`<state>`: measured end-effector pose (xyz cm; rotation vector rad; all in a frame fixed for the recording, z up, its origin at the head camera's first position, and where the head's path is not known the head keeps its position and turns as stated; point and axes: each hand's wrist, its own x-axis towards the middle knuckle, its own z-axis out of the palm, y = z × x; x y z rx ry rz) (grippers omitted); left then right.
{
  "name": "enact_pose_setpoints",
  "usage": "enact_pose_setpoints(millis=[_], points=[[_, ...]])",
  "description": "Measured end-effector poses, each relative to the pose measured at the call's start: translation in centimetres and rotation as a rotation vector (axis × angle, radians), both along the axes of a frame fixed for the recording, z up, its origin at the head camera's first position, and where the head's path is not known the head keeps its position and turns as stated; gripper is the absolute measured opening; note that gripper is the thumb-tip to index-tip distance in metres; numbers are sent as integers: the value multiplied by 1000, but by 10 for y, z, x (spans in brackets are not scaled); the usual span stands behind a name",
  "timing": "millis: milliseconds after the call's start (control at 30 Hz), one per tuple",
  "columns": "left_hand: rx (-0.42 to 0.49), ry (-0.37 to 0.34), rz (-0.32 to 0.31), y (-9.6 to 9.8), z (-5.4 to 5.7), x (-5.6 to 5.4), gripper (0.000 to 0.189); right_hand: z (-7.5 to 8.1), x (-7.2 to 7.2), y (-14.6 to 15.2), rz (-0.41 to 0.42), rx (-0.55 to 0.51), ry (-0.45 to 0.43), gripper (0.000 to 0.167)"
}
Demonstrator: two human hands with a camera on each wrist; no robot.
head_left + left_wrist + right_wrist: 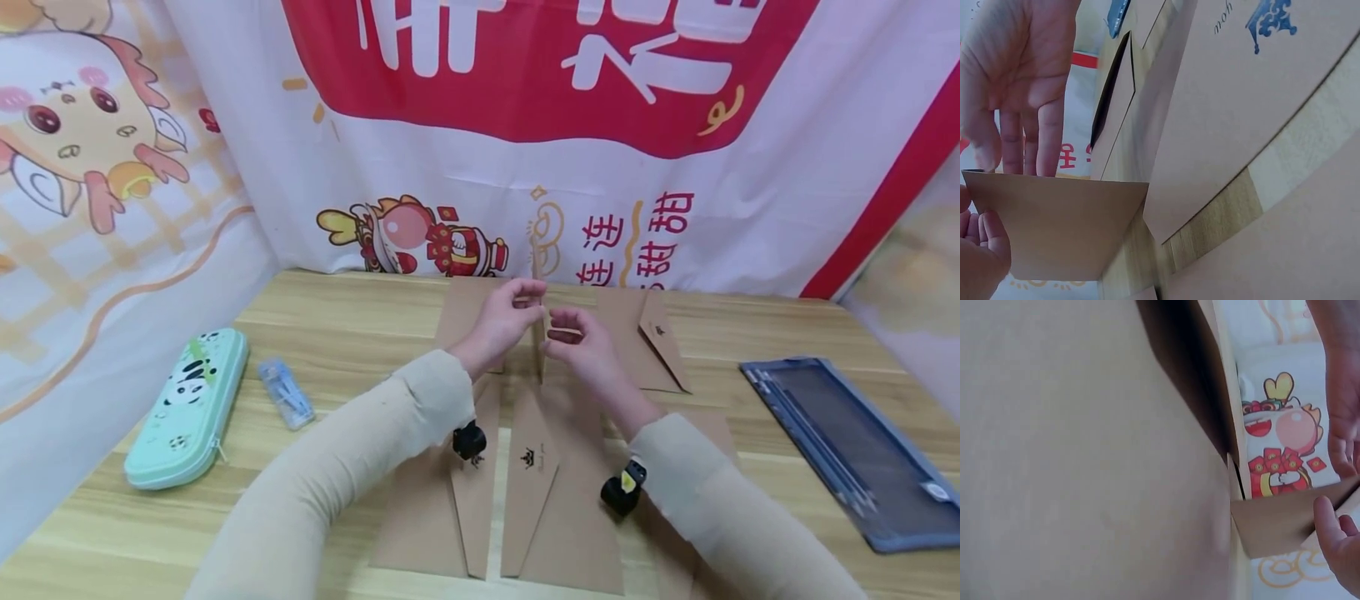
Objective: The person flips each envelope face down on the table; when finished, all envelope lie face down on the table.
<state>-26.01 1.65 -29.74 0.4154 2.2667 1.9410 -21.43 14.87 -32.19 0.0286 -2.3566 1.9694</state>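
A brown paper envelope [541, 367] stands on edge, almost edge-on to the head camera, near the back of the table. My left hand [506, 321] grips it from the left with curled fingers and thumb. From the other side my right hand [592, 346] pinches it near the upper edge. In the left wrist view the upright envelope [1066, 231] shows its broad face. The right wrist view shows my right thumb [1330, 528] against it. Some fingertips are hidden. Two flat envelopes with crown prints, left [412, 521] and right [577, 508], lie in front.
More envelopes lie behind at left [457, 312] and right [618, 333], another partly under my right forearm [716, 429]. A mint panda pencil case [187, 408] and a small clear case [287, 393] lie left, a mesh pouch [862, 450] right. A printed curtain [480, 200] hangs behind.
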Motion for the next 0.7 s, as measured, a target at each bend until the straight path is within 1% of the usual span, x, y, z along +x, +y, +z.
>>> enact_pose_setpoints(millis=[133,233,367,467,600,700], points=[[-12,6,-4,-1,-1,0,35,-4,-1,-7,-37,12,15,46],[0,-6,-6,-2,0,0,35,-5,-1,-10,-63,25,30,39],[26,-52,-9,-3,1,0,35,-5,0,-12,-71,43,37,31],[40,-78,-18,-3,1,0,35,-4,2,-12,-95,69,41,27],[81,-63,-39,-4,-2,-1,34,-4,4,-12,-134,105,49,25],[149,-45,-56,-6,-8,-1,32,-4,5,-13,-156,122,58,23]])
